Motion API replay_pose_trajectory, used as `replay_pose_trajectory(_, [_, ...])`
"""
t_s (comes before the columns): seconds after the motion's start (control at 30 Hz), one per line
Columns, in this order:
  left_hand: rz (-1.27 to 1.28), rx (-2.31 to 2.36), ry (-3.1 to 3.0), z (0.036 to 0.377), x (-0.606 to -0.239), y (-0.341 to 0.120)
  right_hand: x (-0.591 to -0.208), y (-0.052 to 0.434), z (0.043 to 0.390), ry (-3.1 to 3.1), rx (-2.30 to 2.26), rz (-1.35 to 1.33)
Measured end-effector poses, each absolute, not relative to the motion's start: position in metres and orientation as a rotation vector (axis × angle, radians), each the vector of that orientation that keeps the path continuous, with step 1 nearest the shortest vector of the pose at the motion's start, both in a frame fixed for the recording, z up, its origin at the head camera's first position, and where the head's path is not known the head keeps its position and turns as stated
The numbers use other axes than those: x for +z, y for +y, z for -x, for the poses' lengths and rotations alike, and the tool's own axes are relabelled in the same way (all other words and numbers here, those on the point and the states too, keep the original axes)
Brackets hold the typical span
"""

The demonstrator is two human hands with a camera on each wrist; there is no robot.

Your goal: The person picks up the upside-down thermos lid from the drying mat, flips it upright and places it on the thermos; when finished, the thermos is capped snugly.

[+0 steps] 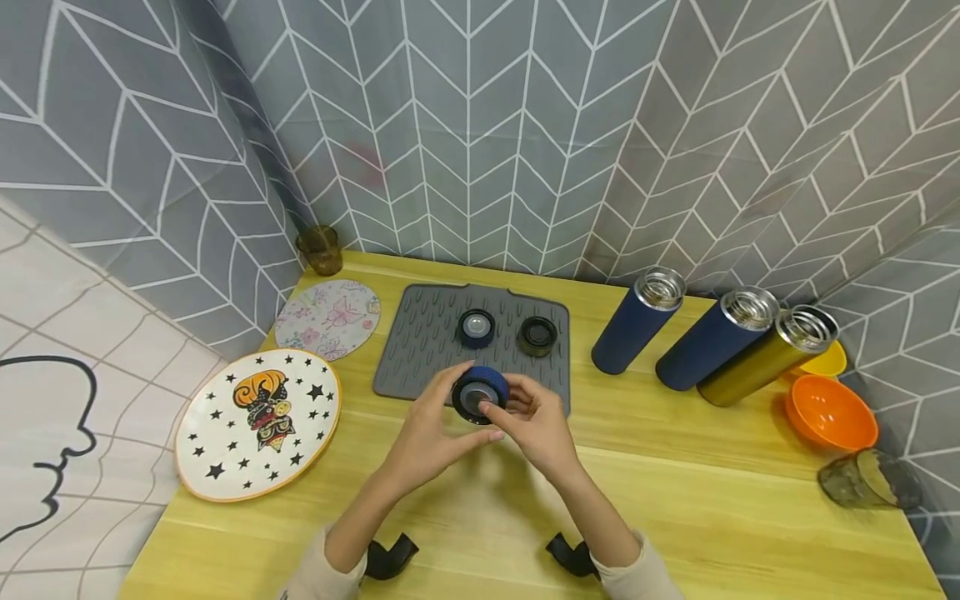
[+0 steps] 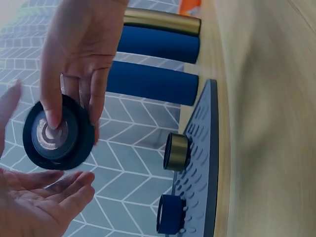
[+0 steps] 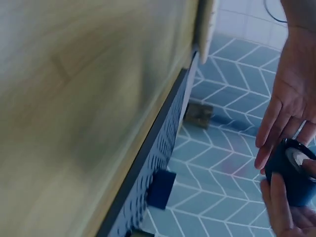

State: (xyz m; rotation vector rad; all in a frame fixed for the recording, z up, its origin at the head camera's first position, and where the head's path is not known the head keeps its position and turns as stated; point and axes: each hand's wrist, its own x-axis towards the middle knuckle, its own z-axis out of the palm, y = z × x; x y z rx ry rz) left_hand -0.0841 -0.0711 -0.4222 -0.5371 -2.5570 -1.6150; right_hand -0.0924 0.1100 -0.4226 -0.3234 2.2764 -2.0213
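Note:
A round blue bottle lid (image 1: 480, 382) with a grey centre is held above the front edge of a grey ribbed mat (image 1: 420, 342). My right hand (image 1: 536, 421) pinches it, one digit pressing its centre and other fingers behind it, as the left wrist view shows for the lid (image 2: 74, 143) and right hand (image 2: 81, 49). My left hand (image 1: 431, 429) lies beside and under the lid with its palm open (image 2: 39, 207) and straight fingers (image 3: 284, 113) at the rim. On the mat rest a second blue lid (image 1: 476, 327) and a dark gold-rimmed lid (image 1: 537, 335).
Two blue bottles (image 1: 637, 321) (image 1: 716, 337) and a gold one (image 1: 768, 354) stand uncapped at the right. Beyond them are an orange bowl (image 1: 831, 412), a yellow bowl (image 1: 825, 360) and a glass (image 1: 866, 479). Two plates (image 1: 258, 425) (image 1: 327, 318) and a brown glass (image 1: 320, 249) are on the left.

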Motion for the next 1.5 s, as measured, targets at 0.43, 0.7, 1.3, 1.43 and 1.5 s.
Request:
replay_pose_trajectory(0.43, [0.578, -2.169, -2.405, 0.088, -0.413, -0.074, -0.420, 0.113, 0.093, 3.458, -1.059, 1.947])
replay_pose_trajectory(0.7, [0.708, -2.147, -2.325, 0.089, -0.414, -0.066, -0.414, 0.113, 0.099, 3.514, -0.851, 2.244])
replay_pose_trajectory(1.3, [0.589, -1.996, -2.359, 0.135, -0.392, -0.054, -0.431, 0.193, 0.153, 3.327, -2.115, -0.591])
replay_pose_trajectory(1.43, [0.630, -1.990, -2.355, 0.149, -0.377, -0.041, -0.434, 0.212, 0.179, 3.079, -2.201, -0.762])
replay_pose_trajectory(1.5, [0.659, -2.000, -2.341, 0.155, -0.371, -0.033, -0.436, 0.219, 0.188, 3.025, -2.197, -0.742])
